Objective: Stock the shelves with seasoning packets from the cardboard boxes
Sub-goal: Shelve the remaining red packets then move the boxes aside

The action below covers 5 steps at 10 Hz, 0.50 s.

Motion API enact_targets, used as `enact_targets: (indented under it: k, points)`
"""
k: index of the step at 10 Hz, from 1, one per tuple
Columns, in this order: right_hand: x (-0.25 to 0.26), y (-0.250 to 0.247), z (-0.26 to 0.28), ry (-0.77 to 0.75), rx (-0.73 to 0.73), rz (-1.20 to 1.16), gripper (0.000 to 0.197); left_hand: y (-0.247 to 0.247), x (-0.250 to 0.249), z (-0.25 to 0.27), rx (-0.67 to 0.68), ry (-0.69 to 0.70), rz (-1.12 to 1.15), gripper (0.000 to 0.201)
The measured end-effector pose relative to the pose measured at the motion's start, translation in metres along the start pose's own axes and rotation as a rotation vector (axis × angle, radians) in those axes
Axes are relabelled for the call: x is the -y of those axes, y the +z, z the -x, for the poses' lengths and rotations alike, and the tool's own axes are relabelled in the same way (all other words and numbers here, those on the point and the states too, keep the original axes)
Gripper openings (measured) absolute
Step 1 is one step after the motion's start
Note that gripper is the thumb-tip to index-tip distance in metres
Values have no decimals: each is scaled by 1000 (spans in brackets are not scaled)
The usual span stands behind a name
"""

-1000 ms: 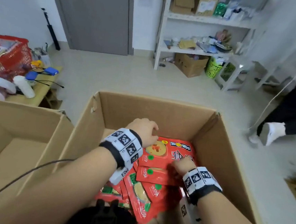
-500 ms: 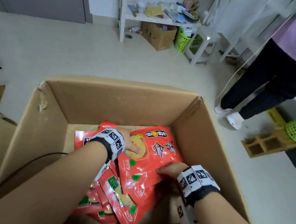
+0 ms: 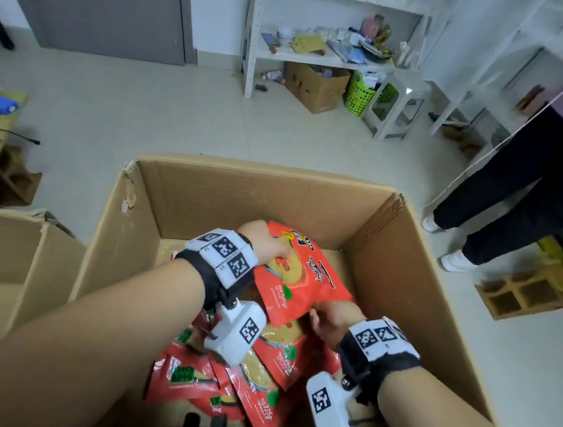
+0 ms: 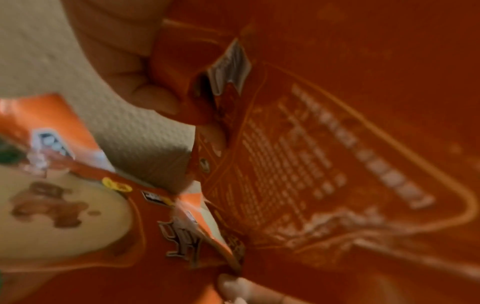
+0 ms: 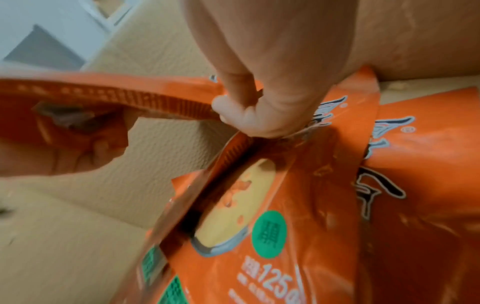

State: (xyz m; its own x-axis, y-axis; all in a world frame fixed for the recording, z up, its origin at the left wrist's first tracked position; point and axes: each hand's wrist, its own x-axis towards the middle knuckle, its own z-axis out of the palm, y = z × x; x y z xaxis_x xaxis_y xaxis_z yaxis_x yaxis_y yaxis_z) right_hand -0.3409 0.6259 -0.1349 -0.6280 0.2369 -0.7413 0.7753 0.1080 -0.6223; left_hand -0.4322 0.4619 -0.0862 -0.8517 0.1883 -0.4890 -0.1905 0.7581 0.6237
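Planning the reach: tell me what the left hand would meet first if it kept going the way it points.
The left hand points toward the far side of the cardboard box, gripping the lifted red seasoning packet. Past the packet, the box's far wall looks first in line, though depth is unclear.

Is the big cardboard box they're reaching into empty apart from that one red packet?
No: in the head view, several more red packets lie piled in the cardboard box beneath the lifted packet.
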Motion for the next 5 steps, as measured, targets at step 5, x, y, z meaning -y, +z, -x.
enact_targets:
  k: [5]
  points:
    - [111,-4,152,-640,96,-486,26,-73,-17,213,-578,234,710,15]
